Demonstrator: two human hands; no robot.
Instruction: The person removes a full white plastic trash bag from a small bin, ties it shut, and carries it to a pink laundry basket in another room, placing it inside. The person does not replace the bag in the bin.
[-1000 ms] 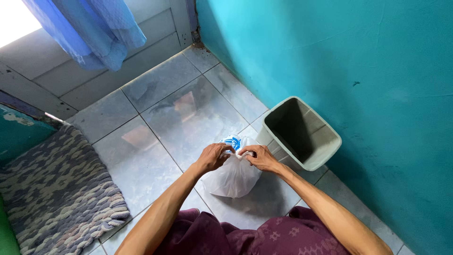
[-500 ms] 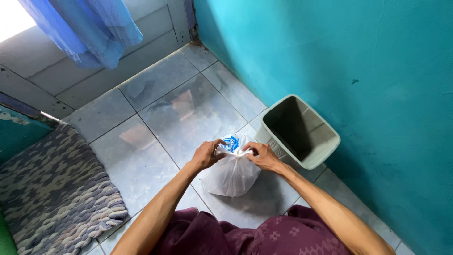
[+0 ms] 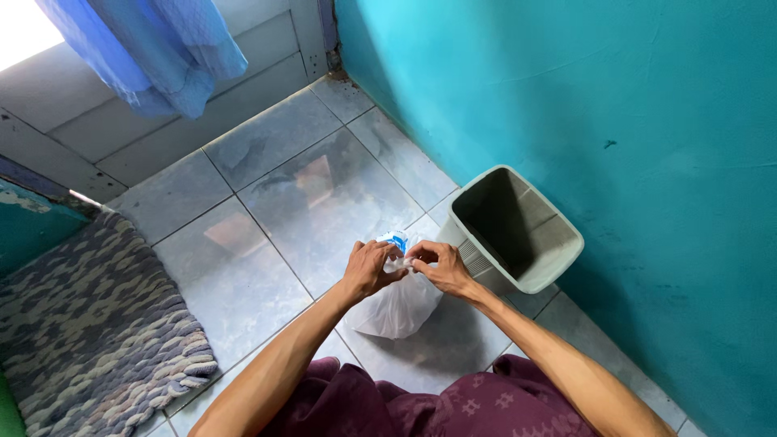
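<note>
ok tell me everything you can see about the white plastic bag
The white plastic bag is thin, crinkled and slightly translucent, bulging as if full, though its contents cannot be made out. A blue and white patch shows at its top. It rests on the grey tiled floor, just beside the pale bin. Its mouth is gathered together at the top, where the left hand and right hand both pinch it.

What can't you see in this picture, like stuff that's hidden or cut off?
- What is inside the white plastic bag: head view, its cloudy plastic hides it.
- The bag's neck: covered by the left hand and right hand gripping it.
- The bottom of the grey bin: in shadow.
- The woven mat and blue cloth: cut off by the picture's edges.
</note>
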